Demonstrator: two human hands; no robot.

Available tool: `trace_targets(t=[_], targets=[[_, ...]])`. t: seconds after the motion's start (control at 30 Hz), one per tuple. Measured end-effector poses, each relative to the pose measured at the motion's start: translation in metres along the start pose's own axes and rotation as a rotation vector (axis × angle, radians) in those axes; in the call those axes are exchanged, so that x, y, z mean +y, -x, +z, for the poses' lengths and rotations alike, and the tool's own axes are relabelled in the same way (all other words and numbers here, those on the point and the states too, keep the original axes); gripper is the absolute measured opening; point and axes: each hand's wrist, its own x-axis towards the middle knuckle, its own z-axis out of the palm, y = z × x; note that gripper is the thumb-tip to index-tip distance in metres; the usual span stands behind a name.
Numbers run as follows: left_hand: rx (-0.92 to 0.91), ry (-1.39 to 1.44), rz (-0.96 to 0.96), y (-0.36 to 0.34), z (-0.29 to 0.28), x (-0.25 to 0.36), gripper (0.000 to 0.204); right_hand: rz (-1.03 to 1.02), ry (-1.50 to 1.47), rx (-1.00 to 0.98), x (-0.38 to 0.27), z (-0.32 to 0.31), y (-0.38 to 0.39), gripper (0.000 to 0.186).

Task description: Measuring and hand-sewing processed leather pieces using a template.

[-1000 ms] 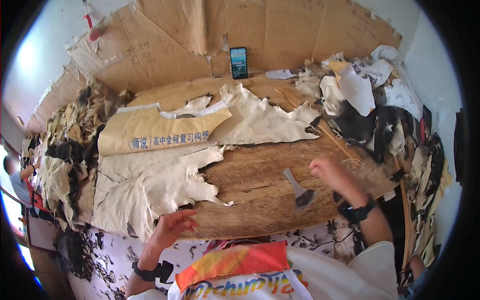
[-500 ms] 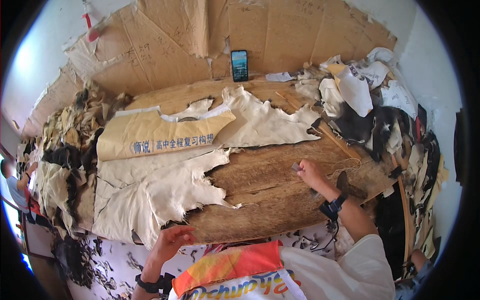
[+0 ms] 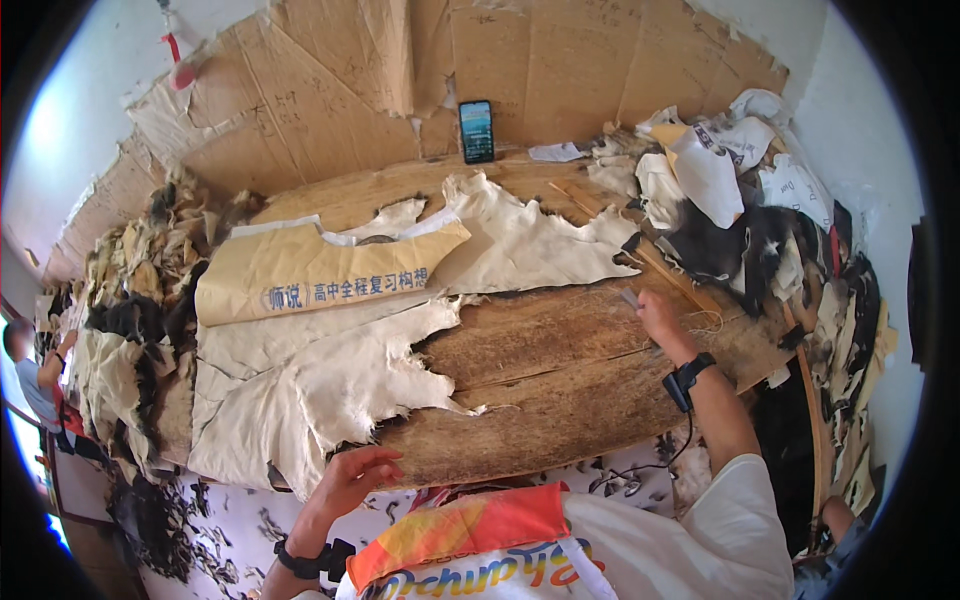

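Note:
A pale hide with ragged edges lies on the worn wooden board. On it rests a tan paper pattern with printed lettering and a cut-out curve; more pale hide extends behind. My right hand, right of centre over bare wood, grips a flat grey metal cutting tool; its wide end is mostly hidden by the hand. My left hand hovers at the board's front edge beside the hide, fingers loosely bent and apart, holding nothing.
An upright phone leans on the cardboard backing. Heaped fur scraps line the left, and paper and hide pieces the right. A wooden strip lies diagonally. Another person works at far left. Dark scraps litter the floor.
My right hand took hold of the grey tool from the board and has since moved up and to the right with it. My left hand has shifted slightly.

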Motion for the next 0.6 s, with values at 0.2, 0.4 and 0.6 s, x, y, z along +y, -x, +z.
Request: trace_targets(t=[0.2, 0.4, 0.6], targets=[[0.006, -0.051, 0.042, 0.002, -0.007, 0.0, 0.024, 0.108, -0.095, -0.004, -0.027, -0.057, -0.001, 0.011], [0.002, -0.129, 0.173, -0.024, -0.003, 0.071, 0.024, -0.223, -0.223, 0.072, -0.168, -0.212, 0.01, 0.017], [-0.196, -0.171, 0.644, -0.064, 0.056, 0.156, 0.033, -0.371, -0.674, 0.006, -0.265, -0.277, 0.009, 0.012]])
